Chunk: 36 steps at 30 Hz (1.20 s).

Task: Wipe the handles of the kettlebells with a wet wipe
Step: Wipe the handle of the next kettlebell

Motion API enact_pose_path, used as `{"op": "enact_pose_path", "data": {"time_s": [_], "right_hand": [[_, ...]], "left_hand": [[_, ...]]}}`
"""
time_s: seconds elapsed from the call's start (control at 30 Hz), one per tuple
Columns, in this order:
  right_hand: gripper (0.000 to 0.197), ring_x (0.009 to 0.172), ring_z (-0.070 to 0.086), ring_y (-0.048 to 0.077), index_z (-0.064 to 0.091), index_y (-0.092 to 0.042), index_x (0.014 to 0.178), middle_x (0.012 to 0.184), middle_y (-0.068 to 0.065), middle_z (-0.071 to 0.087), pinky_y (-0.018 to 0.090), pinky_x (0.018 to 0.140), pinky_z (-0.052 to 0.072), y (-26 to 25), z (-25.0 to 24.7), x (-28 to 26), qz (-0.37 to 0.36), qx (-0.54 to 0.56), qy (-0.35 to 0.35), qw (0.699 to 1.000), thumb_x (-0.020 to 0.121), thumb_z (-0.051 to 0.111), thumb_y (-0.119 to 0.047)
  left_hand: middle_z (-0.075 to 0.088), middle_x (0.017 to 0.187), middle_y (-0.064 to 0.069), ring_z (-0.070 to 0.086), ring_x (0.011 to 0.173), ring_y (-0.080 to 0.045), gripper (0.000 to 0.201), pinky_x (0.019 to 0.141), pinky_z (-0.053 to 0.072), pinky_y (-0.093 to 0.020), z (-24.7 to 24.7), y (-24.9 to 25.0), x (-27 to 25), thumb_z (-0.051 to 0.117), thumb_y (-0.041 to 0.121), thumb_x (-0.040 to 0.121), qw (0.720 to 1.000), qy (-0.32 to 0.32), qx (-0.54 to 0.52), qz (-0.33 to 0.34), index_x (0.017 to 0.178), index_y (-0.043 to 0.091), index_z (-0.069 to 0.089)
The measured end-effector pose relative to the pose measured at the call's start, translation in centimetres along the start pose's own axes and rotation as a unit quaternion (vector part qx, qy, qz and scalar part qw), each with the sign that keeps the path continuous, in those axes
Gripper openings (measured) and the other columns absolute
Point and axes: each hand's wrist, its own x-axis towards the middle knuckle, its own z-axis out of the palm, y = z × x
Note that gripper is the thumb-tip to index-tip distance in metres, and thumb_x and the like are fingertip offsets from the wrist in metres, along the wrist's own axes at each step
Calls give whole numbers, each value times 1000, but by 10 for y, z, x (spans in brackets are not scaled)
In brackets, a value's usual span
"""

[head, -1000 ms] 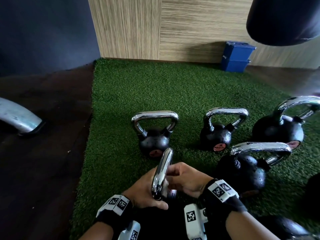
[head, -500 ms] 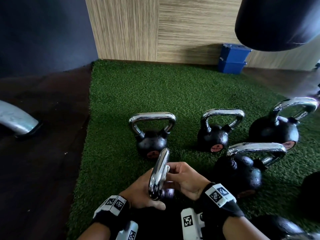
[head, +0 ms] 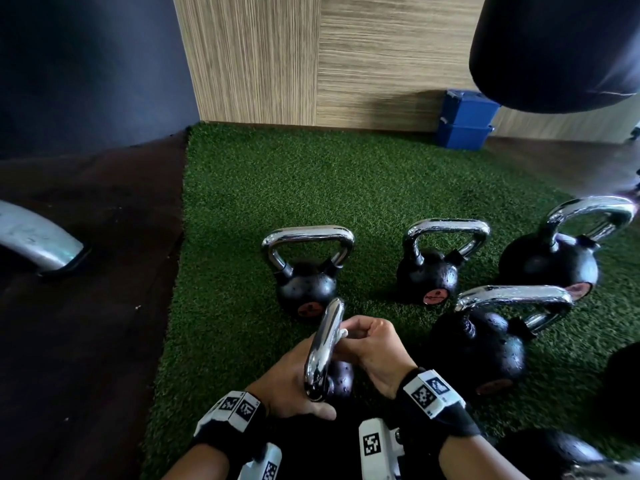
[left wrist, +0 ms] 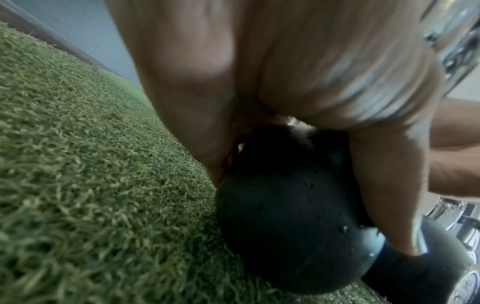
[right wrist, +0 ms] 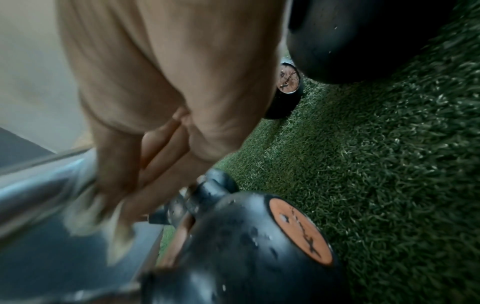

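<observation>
A small black kettlebell [head: 341, 377] with a chrome handle [head: 323, 348] stands on the green turf right in front of me, its handle seen edge-on. My left hand [head: 294, 382] grips it low down, fingers curled over the black ball [left wrist: 285, 216]. My right hand [head: 369, 341] pinches a white wet wipe [head: 343, 332] against the right side of the handle, near its far end. The right wrist view shows the blurred wipe [right wrist: 85, 207] pressed on the chrome bar [right wrist: 33, 185] by my fingers. Most of the wipe is hidden under them.
Several other chrome-handled kettlebells stand on the turf [head: 277, 188]: one just beyond [head: 306, 285], one further right [head: 429, 275], two larger at right [head: 481, 348] [head: 550, 261]. Blue boxes [head: 465, 119] sit by the wall. A black punch bag [head: 554, 46] hangs top right. Dark floor and a grey metal foot [head: 34, 240] lie left.
My right hand has slid the wipe a little up along the handle, and the white wipe now shows beside the bar. The left hand keeps its grip.
</observation>
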Motion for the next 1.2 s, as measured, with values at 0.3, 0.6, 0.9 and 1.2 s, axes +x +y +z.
{"op": "enact_pose_path", "data": {"time_s": [0.3, 0.6, 0.9, 1.2], "right_hand": [[18, 66, 75, 26, 75, -15, 71, 70, 9, 76, 36, 63, 63, -8, -6, 5, -108, -230, 107, 961, 67, 86, -2], [13, 57, 69, 18, 63, -17, 63, 56, -2, 69, 42, 65, 60, -6, -1, 16, -139, -377, 191, 896, 70, 73, -21], [33, 42, 48, 4, 58, -14, 54, 46, -5, 56, 13, 38, 37, 6, 4, 21, -104, -406, 217, 882, 61, 75, -42], [9, 60, 69, 24, 65, -9, 72, 68, 7, 71, 35, 55, 60, -18, -1, 3, 5, -480, 77, 874, 74, 59, -16]], "left_hand": [[33, 156, 33, 34, 146, 5, 124, 118, 33, -19, 0, -3, 4, 98, 39, 58, 1000, -3, -13, 20, 151, 60, 19], [50, 140, 34, 51, 129, 9, 118, 98, 42, -5, -1, 1, 3, 100, 29, 59, 999, 10, -31, 15, 145, 64, 27], [52, 143, 21, 50, 134, 1, 111, 105, 47, -20, -1, 12, 0, 98, 15, 62, 999, 7, -49, -10, 150, 39, 36], [26, 166, 12, 26, 154, -10, 120, 126, 27, -36, -2, 16, -10, 95, 29, 71, 998, -16, -23, 55, 162, 19, 17]]}}
